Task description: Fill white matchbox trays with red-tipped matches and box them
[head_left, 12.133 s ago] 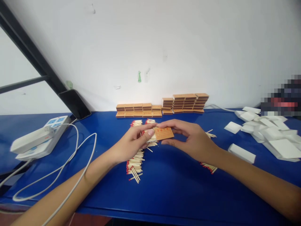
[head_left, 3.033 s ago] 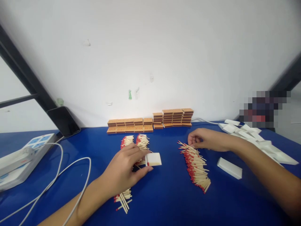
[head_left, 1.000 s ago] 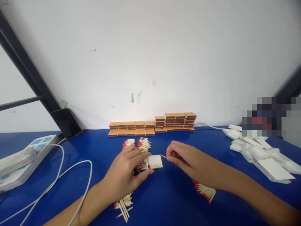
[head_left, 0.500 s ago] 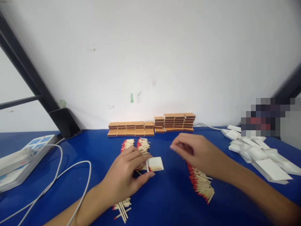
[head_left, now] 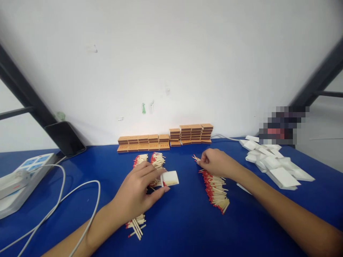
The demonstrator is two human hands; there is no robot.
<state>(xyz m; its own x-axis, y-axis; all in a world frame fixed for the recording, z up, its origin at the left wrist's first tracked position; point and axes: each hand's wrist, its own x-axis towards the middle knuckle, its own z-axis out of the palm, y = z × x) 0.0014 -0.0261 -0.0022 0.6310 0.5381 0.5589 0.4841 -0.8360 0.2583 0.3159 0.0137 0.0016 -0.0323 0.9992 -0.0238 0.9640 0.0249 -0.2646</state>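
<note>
White tray [head_left: 170,177] is gripped at its left edge by the left hand [head_left: 139,189], and a little to its right the right hand [head_left: 215,162] pinches the far end of the row of matches [head_left: 215,187], sticks crosswise, red heads pointing toward the tray

This is a small hand-packing workshop. A blue-topped worktable [head_left: 187,221] stands against a bare white wall [head_left: 187,53]. It carries stacked orange cardboard matchboxes [head_left: 195,134], loose rows of red-tipped wooden matches [head_left: 215,189] and a heap of white cardboard trays [head_left: 281,176].
</note>
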